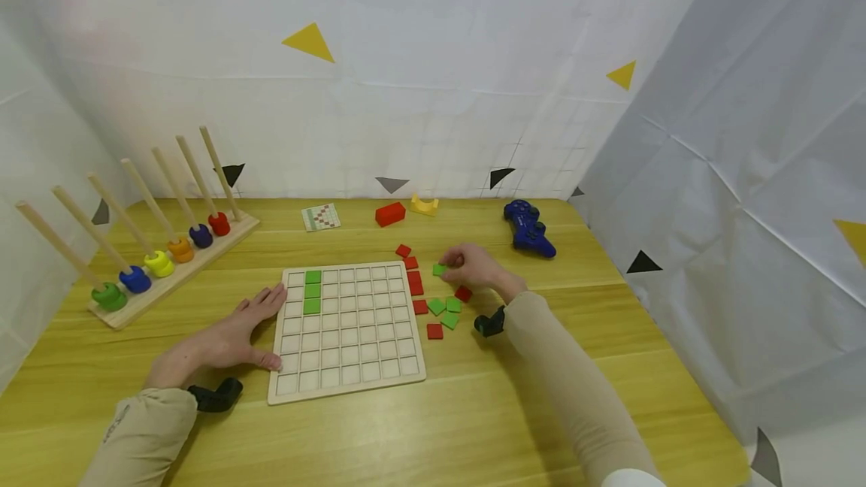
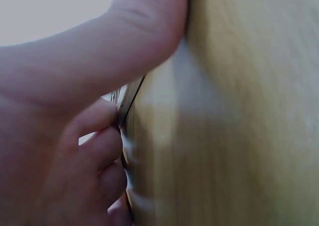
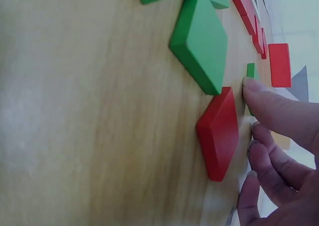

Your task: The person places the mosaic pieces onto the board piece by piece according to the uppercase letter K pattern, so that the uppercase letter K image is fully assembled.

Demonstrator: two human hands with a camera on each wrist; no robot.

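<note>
A pale wooden grid board (image 1: 358, 355) lies on the table, with several green tiles (image 1: 312, 291) in a column near its upper left. My left hand (image 1: 233, 333) rests along the board's left edge, fingers spread and thumb at the lower side. In the left wrist view, the thumb of the left hand (image 2: 94, 61) crosses in front of its other fingers. To the right of the board, my right hand (image 1: 473, 265) pinches a green square tile (image 1: 439, 270) low at the table. The right wrist view shows the thumb against this green tile (image 3: 250, 70).
Red tiles (image 1: 416, 283) and loose green tiles (image 1: 449, 319) lie right of the board. A pegged rack with coloured rings (image 1: 183, 276) stands left. Toward the back are a patterned card (image 1: 321, 217), red block (image 1: 390, 214), yellow arch (image 1: 424, 205) and blue game controller (image 1: 528, 228).
</note>
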